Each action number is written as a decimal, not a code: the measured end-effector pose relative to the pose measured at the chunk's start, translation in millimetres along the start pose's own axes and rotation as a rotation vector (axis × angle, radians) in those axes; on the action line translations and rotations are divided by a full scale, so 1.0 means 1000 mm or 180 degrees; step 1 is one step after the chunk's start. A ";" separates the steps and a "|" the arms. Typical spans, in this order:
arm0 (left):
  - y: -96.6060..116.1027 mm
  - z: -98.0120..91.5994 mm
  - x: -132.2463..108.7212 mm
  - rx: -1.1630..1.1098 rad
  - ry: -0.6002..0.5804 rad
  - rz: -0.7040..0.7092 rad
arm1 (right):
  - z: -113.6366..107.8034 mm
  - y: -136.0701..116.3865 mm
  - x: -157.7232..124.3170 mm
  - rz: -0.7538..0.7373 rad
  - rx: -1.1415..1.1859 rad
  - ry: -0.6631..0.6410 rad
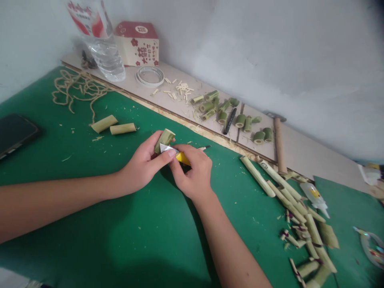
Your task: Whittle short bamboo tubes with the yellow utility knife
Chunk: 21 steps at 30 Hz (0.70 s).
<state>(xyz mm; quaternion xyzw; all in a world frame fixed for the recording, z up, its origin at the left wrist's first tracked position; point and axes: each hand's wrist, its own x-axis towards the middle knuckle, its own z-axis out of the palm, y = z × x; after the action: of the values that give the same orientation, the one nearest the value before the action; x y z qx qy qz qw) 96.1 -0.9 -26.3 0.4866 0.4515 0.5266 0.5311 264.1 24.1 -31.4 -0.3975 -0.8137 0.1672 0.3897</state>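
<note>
My left hand (140,167) is closed around a short green piece of bamboo (166,138), tilted with its cut end facing up. In my right hand (195,170) is a yellow utility knife (183,158). Its silver blade (167,148) lies against the side of the bamboo, and my left thumb rests on the blade. A pointed, pencil-like tip (205,148) shows just past my right knuckles; what it belongs to is hidden. Two peeled bamboo pieces (123,128) lie on the green mat (144,236) beyond my left hand.
Along the wall ledge stand a water bottle (106,56) and a red-and-white box (138,44), with a tape roll (150,76), cut bamboo rings (240,120) and a hammer (279,144). Bamboo sticks (258,176) and a glue bottle (315,197) lie right; twine (78,86) and a phone (16,134) left.
</note>
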 end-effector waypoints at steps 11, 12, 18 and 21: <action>0.002 0.001 0.000 0.0087 0.0044 -0.0021 | 0.000 0.000 0.000 -0.0019 0.0009 0.0037; 0.002 0.001 0.000 0.0101 0.0049 -0.0019 | 0.000 0.000 0.000 -0.0027 0.0025 0.0063; 0.001 -0.001 0.001 0.0170 0.0117 0.0022 | 0.001 0.000 -0.001 0.0010 0.0032 0.0104; 0.001 -0.001 0.001 0.0271 0.0150 0.0077 | 0.002 0.000 -0.001 0.0045 -0.0004 0.0181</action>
<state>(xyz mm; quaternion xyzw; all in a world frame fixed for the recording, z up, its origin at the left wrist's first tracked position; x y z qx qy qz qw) 94.7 0.1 -25.9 0.5017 0.4800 0.5246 0.4927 263.2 23.3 -33.3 -0.4081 -0.7996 0.1581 0.4113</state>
